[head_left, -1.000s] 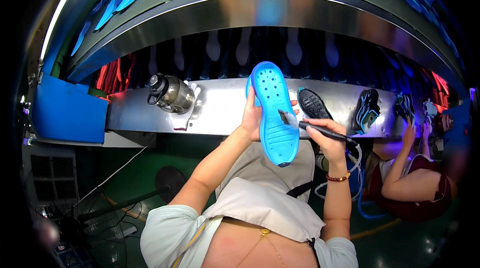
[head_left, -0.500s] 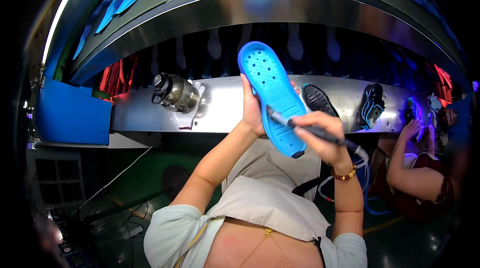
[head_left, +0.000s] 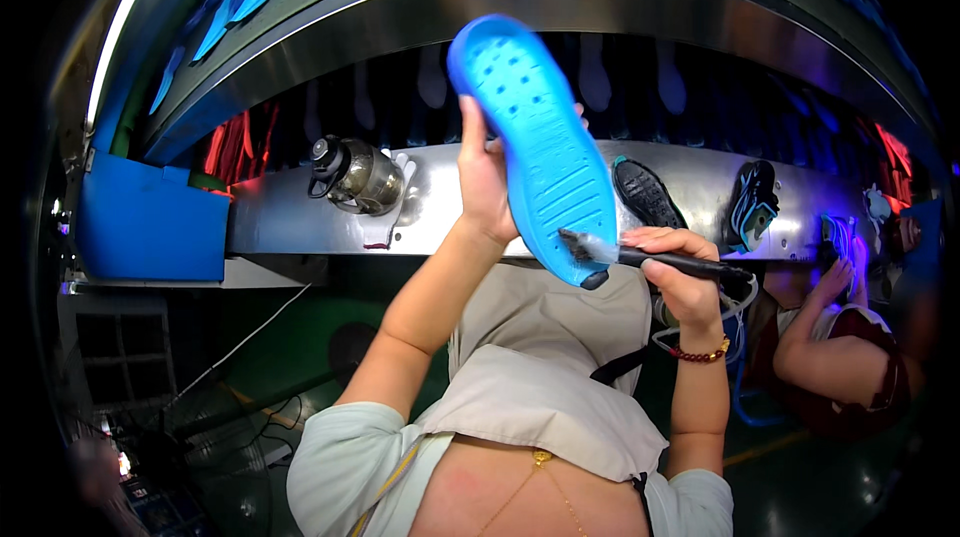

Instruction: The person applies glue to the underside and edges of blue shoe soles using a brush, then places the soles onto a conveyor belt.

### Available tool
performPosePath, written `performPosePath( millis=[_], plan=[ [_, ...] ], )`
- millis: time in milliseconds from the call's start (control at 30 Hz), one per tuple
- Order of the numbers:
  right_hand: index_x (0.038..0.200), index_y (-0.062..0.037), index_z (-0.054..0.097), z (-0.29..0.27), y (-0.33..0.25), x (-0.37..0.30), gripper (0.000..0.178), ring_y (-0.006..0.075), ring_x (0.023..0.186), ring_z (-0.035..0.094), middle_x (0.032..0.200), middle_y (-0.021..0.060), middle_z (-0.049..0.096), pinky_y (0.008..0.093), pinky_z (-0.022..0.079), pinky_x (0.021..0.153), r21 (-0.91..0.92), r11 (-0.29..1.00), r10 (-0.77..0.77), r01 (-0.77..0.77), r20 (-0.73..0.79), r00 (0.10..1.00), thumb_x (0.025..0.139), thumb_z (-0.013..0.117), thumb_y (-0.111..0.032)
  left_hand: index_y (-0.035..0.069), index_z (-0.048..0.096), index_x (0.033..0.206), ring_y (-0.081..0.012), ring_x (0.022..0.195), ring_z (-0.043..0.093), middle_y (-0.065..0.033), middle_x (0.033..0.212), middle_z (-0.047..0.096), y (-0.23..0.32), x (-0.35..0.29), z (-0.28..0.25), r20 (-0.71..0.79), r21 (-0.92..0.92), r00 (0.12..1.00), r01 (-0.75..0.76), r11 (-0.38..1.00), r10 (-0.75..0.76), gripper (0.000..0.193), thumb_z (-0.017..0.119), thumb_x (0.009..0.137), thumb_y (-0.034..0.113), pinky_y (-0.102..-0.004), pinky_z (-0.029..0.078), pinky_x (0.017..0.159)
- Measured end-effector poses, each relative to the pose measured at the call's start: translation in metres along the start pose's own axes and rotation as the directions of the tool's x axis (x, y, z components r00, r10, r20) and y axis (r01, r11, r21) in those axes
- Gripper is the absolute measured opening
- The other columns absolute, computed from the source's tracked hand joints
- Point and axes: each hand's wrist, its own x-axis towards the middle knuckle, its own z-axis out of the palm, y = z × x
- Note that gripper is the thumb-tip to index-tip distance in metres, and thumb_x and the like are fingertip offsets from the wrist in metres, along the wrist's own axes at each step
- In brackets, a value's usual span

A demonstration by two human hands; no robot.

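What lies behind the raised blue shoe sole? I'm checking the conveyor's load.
Beside the blue perforated shoe sole, a black shoe sole lies on the steel conveyor ledge. The ledge directly behind it is covered.

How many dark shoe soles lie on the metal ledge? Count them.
2: one dark sole just right of the blue sole, another farther right. More may be hidden toward the dim right end.

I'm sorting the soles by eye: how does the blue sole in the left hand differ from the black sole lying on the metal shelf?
The blue sole is bright blue, the black sole dark. The blue one is held up, tilted, in the left hand; the black one lies on the metal shelf, untouched. A brush in the right hand meets only the blue one. Both show their undersides.
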Motion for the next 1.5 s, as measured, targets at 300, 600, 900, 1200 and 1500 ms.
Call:
performPosePath(
  millis=[300,600,900,1200,1500],
  plan=[
    [0.086,0.0043,0.062,0.041,-0.024,-0.002,0.019,0.0253,0.088,0.062,0.090,0.0185,0.063,0.0326,0.048,0.080,-0.333,0.921,-0.187,0.204,0.082,0.979,0.068,0.063,0.005,-0.003,0.040,0.123,-0.0273,0.101,0.056,-0.0182,0.113,0.054,-0.030,-0.018,-0.004,0.102,0.032,0.994,-0.048,0.998,0.044,0.049,0.037,0.089,0.033,-0.0395,0.044,0.089],
    [0.085,0.0027,0.063,0.024,-0.041,0.027,0.019,0.0240,0.084,0.063,0.089,0.0165,0.064,0.0299,0.049,0.077,-0.480,0.843,-0.191,0.243,0.156,0.969,0.067,0.065,0.004,-0.004,0.044,0.119,-0.0269,0.098,0.057,-0.0186,0.109,0.056,-0.017,-0.010,-0.001,0.111,-0.011,0.994,-0.018,1.000,0.020,0.046,0.037,0.089,0.031,-0.0387,0.045,0.087],
    [0.085,-0.0011,0.064,0.016,-0.056,0.033,0.019,0.0254,0.083,0.063,0.089,0.0137,0.065,0.0317,0.048,0.074,-0.556,0.782,-0.069,0.280,0.370,0.926,0.067,0.066,0.001,-0.006,0.050,0.112,-0.0277,0.089,0.061,-0.0198,0.101,0.059,-0.001,-0.007,0.004,0.045,0.076,0.920,0.385,0.920,-0.389,0.041,0.045,0.086,0.025,-0.0383,0.048,0.083],
    [0.088,0.0003,0.062,0.005,-0.059,0.036,0.017,0.0269,0.087,0.062,0.091,0.0134,0.064,0.0322,0.050,0.074,-0.527,0.830,0.201,0.185,0.592,0.781,0.071,0.064,0.002,-0.003,0.050,0.113,-0.0240,0.094,0.057,-0.0185,0.108,0.054,0.015,-0.010,0.021,-0.343,0.442,0.658,0.743,0.503,-0.671,0.053,0.061,0.078,0.035,-0.0346,0.046,0.080],
    [0.088,0.0012,0.063,-0.020,-0.069,0.033,0.021,0.0252,0.087,0.063,0.091,0.0154,0.064,0.0309,0.051,0.074,-0.627,0.748,0.289,0.216,0.601,0.745,0.068,0.066,0.003,-0.002,0.044,0.121,-0.0278,0.101,0.054,-0.0222,0.117,0.048,0.025,-0.016,0.005,-0.419,0.581,0.650,0.728,0.363,-0.633,0.063,0.055,0.080,0.044,-0.0383,0.045,0.083]
  ],
)
